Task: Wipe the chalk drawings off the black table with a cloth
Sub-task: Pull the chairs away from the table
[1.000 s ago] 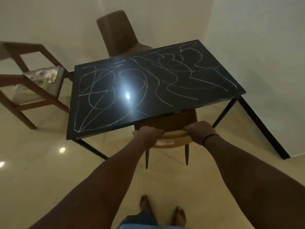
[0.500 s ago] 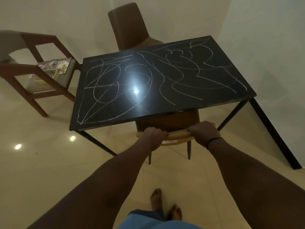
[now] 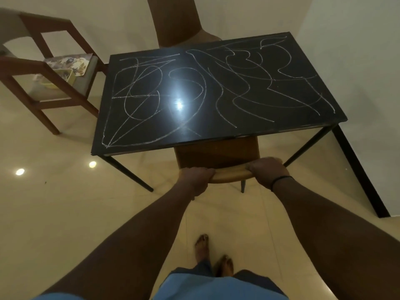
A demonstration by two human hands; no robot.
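A glossy cream tiled floor runs under everything and mirrors two round ceiling lights near its left edge, while plain pale walls close the room behind and to the right, with a black skirting strip along the foot of the right wall. A brown high-backed chair stands against the back wall. Toward the back left corner sits a dark wooden armchair, with a flowered paper and a pale yellow tray lying on its grey seat.
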